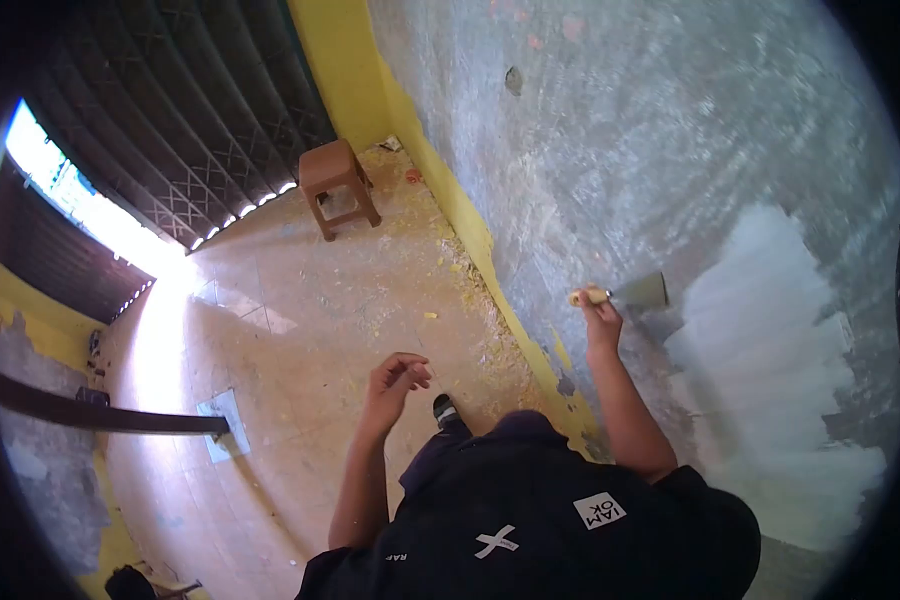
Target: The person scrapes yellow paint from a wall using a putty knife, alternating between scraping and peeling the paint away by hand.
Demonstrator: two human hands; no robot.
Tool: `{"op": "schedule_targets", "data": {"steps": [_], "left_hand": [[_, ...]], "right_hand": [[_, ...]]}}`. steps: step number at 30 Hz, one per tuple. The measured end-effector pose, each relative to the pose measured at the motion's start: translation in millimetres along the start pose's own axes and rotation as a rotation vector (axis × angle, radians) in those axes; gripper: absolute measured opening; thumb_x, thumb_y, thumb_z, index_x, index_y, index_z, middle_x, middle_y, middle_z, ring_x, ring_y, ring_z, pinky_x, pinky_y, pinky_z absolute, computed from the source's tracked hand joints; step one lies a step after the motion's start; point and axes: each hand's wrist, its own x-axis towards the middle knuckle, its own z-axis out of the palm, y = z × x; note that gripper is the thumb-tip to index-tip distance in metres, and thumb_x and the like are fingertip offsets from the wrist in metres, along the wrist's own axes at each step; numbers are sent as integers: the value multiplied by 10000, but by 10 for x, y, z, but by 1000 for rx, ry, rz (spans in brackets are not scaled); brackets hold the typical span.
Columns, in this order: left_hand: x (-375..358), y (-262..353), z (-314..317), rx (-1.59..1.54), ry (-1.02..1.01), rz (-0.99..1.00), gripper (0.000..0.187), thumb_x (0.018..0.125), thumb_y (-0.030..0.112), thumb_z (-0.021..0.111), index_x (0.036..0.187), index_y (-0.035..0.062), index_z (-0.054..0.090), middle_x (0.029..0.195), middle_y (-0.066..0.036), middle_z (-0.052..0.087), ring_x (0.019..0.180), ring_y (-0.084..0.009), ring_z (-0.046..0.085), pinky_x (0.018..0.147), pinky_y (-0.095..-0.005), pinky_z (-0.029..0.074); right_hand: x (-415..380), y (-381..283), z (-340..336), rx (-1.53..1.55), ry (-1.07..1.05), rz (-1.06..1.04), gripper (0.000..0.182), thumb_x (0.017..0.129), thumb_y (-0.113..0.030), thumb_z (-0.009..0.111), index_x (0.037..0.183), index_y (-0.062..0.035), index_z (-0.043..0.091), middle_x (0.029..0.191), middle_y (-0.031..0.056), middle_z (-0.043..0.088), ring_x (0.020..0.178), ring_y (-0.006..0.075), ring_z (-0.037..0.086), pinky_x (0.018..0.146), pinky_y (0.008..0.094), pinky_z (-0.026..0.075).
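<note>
My right hand (pixel 601 316) is wrapped round the light handle of a scraper (pixel 646 291). The wide flat blade points right, close to the grey wall (pixel 590 150); whether it touches is not clear. Right of the blade, a large white patch (pixel 770 350) covers part of the wall. My left hand (pixel 400 378) hangs over the floor, fingers loosely bent and apart, holding nothing.
A brown plastic stool (pixel 330 165) stands by the yellow wall corner. Flakes of debris (pixel 470 285) lie along the wall's foot. A dark post (pixel 170 421) rises from a pale tile at left, near the partly open metal shutter (pixel 190 90).
</note>
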Motion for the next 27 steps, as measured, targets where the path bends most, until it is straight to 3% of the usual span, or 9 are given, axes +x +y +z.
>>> {"op": "schedule_targets", "data": {"steps": [4,6,9,10,13,17,19,22,27], "left_hand": [[602,148,-672,56,54,-21,192,1023,196,626,1100,37,700,872,-39,716,805,-121,664,744,-273,489],[871,245,-885,64,81,2,206,1025,218,621,1080,35,700,883,-37,722,804,-116,663,754,-271,477],[1234,274,-1116,5,92,-5,211,1020,222,626,1073,30,697,877,-39,723,797,-119,667,737,-275,482],[1359,258,-1186,10,78,3,211,1020,222,626,1073,30,697,877,-39,723,797,-119,667,737,-275,482],[1826,176,-1374,4,104,-68,234,1009,228,624,1078,13,685,858,-67,718,785,-154,675,736,-287,500],[2481,357,-1453,-32,113,-204,210,1017,218,613,1053,28,693,862,-60,721,781,-152,682,720,-268,503],[2788,561,-1370,-23,-21,-106,208,1020,211,607,1064,28,693,871,-61,720,783,-151,676,724,-269,500],[3347,700,-1231,86,-229,-126,243,1022,227,602,1085,6,681,885,-76,714,795,-165,677,735,-288,508],[4087,868,-656,177,-514,-90,208,1036,180,592,1110,12,690,905,-63,713,811,-134,659,742,-269,491]], "right_hand": [[584,-156,651,-128,16,-39,323,884,-175,839,1168,-50,750,1065,-11,727,976,83,653,922,257,499],[766,-435,1023,-452,22,-42,332,883,-163,837,1179,-43,746,1074,-9,730,997,80,651,921,262,495],[1296,-286,1362,-165,-25,-34,334,890,-174,830,1187,-47,746,1030,-6,737,926,70,659,844,247,515],[1475,-154,1469,-138,-95,-214,320,900,-192,818,1176,-48,744,981,2,744,855,71,677,749,240,534],[1774,-282,1866,-164,-59,-126,298,907,-209,810,1150,-53,740,958,12,750,803,79,692,669,240,536],[2125,-215,2114,-214,-51,-158,301,893,-214,824,1127,-49,733,935,8,746,820,87,698,670,243,534],[2053,-58,2164,-157,11,-151,314,890,-201,827,1132,-27,728,939,9,739,826,83,689,696,244,536],[2036,15,2337,-12,59,-244,326,898,-137,820,1145,44,709,962,17,717,845,71,656,771,252,542],[1725,-193,2527,26,160,-249,278,940,-105,777,1153,58,702,948,16,709,840,69,647,753,243,532]]}}
